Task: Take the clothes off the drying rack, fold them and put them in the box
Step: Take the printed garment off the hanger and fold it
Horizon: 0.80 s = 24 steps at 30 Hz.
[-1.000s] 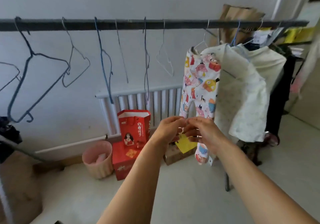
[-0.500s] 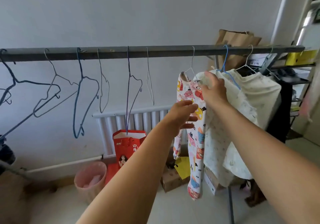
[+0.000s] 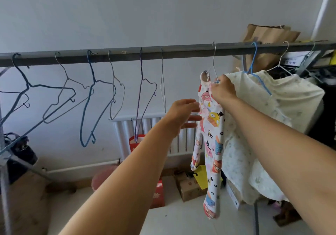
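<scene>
My right hand [image 3: 222, 91] pinches the top of the cartoon-print baby pants [image 3: 211, 143] right where they meet their silver wire hanger [image 3: 214, 60], fingers curled round the cloth, while my left hand [image 3: 183, 116] hovers just beside the pants with its fingers straight and spread, holding nothing. The pants hang full length from the grey rack bar [image 3: 127, 54], feet dangling above the floor. I count three garments on the bar: these pants, a cream dotted top [image 3: 241, 125] on a light blue hanger [image 3: 258, 70] touching them on the right, and a second cream top [image 3: 294, 96] on a white hanger [image 3: 281, 60] beyond. To the left hang six bare wire hangers [image 3: 87, 96], with part of another at the picture's edge. Below stand one white radiator [image 3: 127, 132], one red gift bag [image 3: 135, 142], one pink bin [image 3: 103, 176], one small cardboard box [image 3: 189, 189] and a yellow tag [image 3: 201, 176]. A brown paper bag [image 3: 267, 40] sits behind the bar. There is print on the red bag and the box, but I cannot read it. Half a second ago my left hand was touching the pants at mid-height and my right lay on the cream top's shoulder; now the left has drawn off and the right has shifted onto the pants' waistband.
</scene>
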### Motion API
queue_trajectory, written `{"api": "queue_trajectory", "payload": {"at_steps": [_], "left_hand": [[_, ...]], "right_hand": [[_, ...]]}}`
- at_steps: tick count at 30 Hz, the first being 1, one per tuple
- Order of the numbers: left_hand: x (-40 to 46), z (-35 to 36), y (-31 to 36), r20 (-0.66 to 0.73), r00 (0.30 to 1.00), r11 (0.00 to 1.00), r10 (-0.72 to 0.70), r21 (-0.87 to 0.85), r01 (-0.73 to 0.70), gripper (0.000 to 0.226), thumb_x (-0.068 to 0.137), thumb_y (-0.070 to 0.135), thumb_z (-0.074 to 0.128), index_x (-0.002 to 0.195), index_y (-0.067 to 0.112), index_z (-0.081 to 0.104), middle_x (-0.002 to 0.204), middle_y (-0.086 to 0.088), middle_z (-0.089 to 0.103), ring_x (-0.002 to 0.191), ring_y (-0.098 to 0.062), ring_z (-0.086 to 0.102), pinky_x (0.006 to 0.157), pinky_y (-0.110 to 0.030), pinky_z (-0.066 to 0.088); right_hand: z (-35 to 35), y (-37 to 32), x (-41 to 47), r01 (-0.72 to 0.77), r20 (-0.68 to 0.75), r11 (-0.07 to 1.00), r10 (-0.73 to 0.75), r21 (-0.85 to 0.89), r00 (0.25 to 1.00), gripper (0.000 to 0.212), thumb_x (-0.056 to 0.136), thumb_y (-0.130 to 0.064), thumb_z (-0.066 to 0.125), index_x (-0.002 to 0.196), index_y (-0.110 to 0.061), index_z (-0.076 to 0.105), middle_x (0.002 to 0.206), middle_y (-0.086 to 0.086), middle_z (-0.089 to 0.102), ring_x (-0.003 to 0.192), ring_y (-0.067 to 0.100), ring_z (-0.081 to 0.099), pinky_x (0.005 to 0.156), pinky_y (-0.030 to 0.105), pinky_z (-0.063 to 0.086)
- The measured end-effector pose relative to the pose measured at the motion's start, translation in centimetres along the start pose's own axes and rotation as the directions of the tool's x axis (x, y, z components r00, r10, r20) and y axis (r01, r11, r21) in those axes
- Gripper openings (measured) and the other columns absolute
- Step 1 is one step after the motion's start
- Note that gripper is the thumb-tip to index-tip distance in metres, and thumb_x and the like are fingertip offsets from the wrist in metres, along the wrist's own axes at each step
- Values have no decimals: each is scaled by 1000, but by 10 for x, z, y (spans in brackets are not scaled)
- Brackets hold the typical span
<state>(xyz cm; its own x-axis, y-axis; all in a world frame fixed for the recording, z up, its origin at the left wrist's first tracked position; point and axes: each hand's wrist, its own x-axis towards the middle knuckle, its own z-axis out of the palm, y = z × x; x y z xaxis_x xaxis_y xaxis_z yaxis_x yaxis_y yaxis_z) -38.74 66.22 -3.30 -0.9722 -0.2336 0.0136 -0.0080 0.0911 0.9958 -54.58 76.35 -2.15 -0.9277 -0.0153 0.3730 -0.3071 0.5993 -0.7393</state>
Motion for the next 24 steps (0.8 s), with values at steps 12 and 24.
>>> {"api": "queue_trajectory", "payload": {"at_steps": [12, 24], "left_hand": [[-8, -23, -30, -38, 987, 979, 153, 144, -146, 31, 102, 19, 50, 132, 12, 53, 119, -6, 62, 108, -21, 62, 85, -34, 56], [-29, -41, -78, -66, 931, 631, 360, 752, -191, 24, 96, 28, 59, 117, 17, 62, 104, -1, 65, 97, -21, 63, 73, -27, 48]], "right_hand": [[-66, 40, -62, 368, 216, 904, -412, 216, 885, 18, 96, -20, 58, 86, -5, 59, 70, -2, 53, 56, -4, 45, 58, 8, 37], [-106, 79, -114, 331, 422, 916, -399, 228, 814, 22, 95, -15, 59, 74, -20, 62, 67, 9, 52, 65, 19, 46, 66, 32, 35]]}}
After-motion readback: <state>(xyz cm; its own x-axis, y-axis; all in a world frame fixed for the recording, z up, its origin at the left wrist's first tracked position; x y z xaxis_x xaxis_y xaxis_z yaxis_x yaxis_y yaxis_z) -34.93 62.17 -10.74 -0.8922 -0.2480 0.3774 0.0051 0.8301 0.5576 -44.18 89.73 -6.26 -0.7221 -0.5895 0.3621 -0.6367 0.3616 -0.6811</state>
